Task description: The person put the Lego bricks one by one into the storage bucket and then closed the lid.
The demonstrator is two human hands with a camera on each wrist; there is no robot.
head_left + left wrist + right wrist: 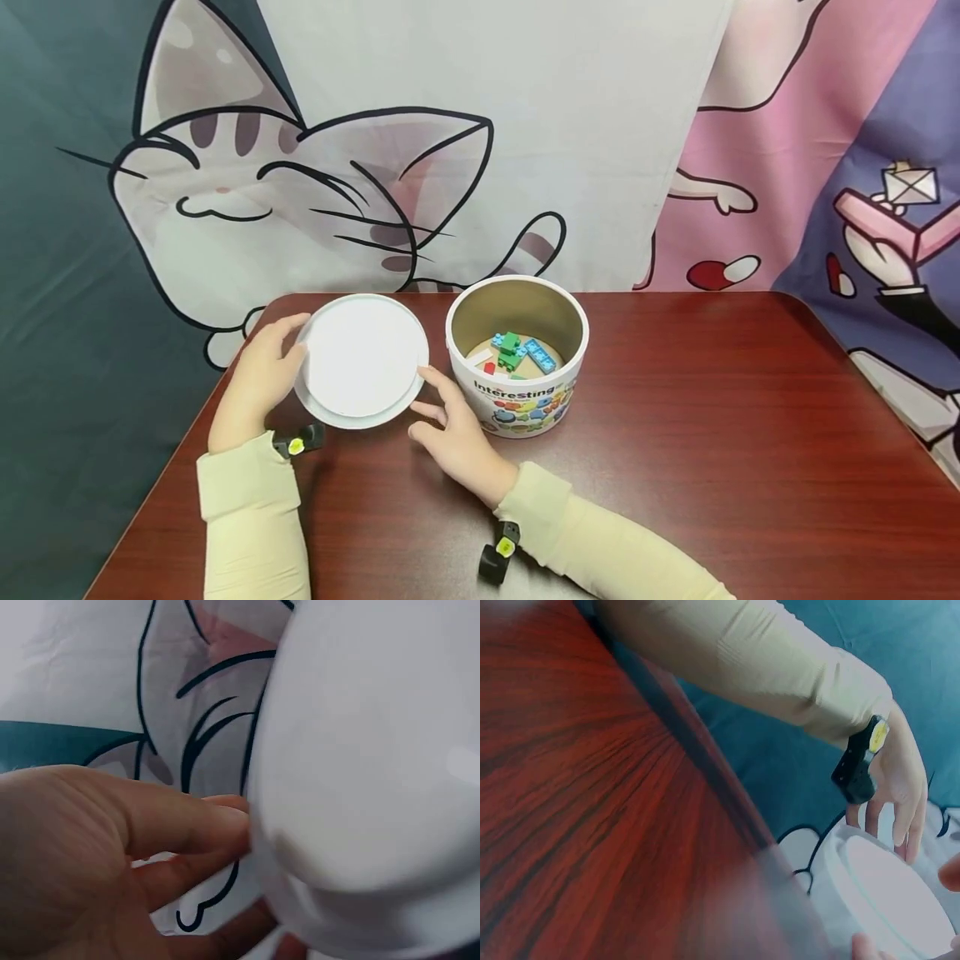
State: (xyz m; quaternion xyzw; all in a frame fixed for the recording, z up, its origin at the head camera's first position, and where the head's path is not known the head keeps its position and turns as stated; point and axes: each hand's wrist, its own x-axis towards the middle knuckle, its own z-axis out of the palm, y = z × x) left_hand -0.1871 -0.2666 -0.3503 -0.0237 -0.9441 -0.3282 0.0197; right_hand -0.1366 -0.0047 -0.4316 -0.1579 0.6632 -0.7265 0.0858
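A round white lid (363,354) is held tilted above the left part of the table, its flat face toward the head camera. My left hand (262,371) grips its left edge; in the left wrist view, thumb and fingers (225,825) meet at the rim. At the lid's right edge, my right hand (461,442) has its index fingertip against the rim, with the fingers spread and the thumb apart. Just right of this hand stands an uncovered white bucket (517,408) printed "Interesting". Green, blue, red and white building blocks (512,352) lie on its floor.
The dark red wooden table (712,417) has its left edge close to my left arm. A cloth backdrop (570,125) with cartoon cats hangs behind the table. Black wrist cameras (498,554) sit on both sleeves.
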